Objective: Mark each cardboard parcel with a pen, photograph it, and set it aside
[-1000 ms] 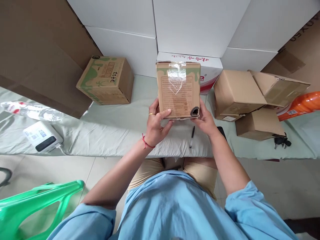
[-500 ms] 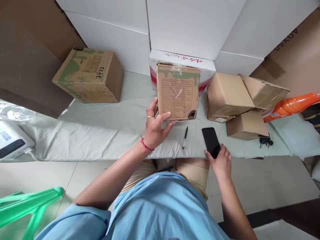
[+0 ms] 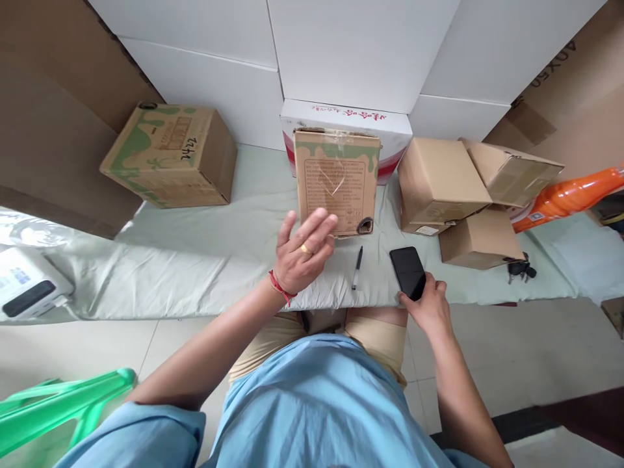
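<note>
Centrally, the printed box (image 3: 338, 179) stands on the table (image 3: 195, 266), its back near the red-and-white box (image 3: 397, 133). The left hand (image 3: 305, 250) is in front of its lower left corner, fingers extended and slightly parted; whether they touch the cardboard, I cannot tell. At the table's front edge, the right hand (image 3: 429, 302) pinches the near end of the black phone (image 3: 408, 272) between thumb and fingers. 1 pen (image 3: 357, 268) lies between the 2 hands. Left of them sits the box marked 2422 (image 3: 168, 156); plain cartons (image 3: 443, 172) are grouped right, with keys (image 3: 522, 268) beside them.
</note>
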Demonstrator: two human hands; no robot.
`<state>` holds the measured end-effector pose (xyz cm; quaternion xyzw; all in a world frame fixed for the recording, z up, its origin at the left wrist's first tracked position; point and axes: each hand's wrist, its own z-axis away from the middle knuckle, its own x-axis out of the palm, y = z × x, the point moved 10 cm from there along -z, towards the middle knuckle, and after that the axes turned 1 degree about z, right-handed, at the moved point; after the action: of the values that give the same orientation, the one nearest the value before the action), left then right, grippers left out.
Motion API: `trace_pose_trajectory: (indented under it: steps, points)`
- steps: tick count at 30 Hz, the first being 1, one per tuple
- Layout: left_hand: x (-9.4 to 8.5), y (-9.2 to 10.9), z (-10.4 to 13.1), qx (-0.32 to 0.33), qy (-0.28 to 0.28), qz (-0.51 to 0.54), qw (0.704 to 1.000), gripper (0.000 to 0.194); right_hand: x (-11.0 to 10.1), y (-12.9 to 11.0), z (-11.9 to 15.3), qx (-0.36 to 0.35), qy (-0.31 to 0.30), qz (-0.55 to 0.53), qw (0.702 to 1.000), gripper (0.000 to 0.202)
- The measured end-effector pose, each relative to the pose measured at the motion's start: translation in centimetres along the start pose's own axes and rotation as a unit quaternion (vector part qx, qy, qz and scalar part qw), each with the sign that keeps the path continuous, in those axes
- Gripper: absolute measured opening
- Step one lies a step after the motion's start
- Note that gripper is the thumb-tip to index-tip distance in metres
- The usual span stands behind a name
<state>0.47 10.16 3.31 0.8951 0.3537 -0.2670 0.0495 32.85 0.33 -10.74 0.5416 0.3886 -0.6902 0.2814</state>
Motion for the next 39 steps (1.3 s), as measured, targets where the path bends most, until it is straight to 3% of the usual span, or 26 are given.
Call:
trace_pose_trajectory:
  steps: [3,6,9,11,13,17,20,27,32,39]
  points:
    - [0.8,0.8,-0.9,0.065,-0.064,0.041,0.995,0.033,0.2,0.4,0.2,0.029,-0.01,-0.07,0.997,0.091]
    - [0.9,0.9,-1.8,0.075,-0.091,0.041,0.992,0.046,0.7,-0.1,0.5,0.024,-0.027,-0.2,0.979,0.09]
    - [0.8,0.9,-2.1,0.07,-0.097,0.05,0.992,0.053,0.5,-2.5,1.3,-0.03,-0.056,-0.342,0.937,0.09]
    - [0.9,0.8,-2.0,0.062,-0.096,0.062,0.991,0.06,-0.9,-4.8,2.3,-0.078,-0.051,-0.398,0.913,0.092]
    - [1.1,0.7,-1.8,0.054,-0.098,0.075,0.991,0.065,-3.6,-7.2,3.7,-0.12,-0.001,-0.411,0.904,0.092]
    - [1.8,0.6,-1.4,0.042,-0.104,0.075,0.991,0.061,-9.8,-12.1,7.4,-0.185,0.182,-0.349,0.9,0.09]
    - [2.0,0.7,-1.2,0.039,-0.093,0.066,0.993,0.051,-12.2,-15.3,9.9,-0.225,0.275,-0.321,0.878,0.089]
    - [3.1,-0.1,-0.7,-0.025,-0.123,0.148,0.981,0.033,-10.9,-18.0,10.7,-0.232,0.284,-0.345,0.864,0.087]
    - [3.4,-0.2,-0.4,-0.03,-0.126,0.101,0.986,0.023,-10.4,-18.2,10.8,-0.23,0.274,-0.356,0.863,0.089]
    - [2.5,0.5,-0.7,-0.002,-0.066,0.087,0.994,0.021,-10.4,-18.4,10.9,-0.233,0.272,-0.35,0.866,0.09]
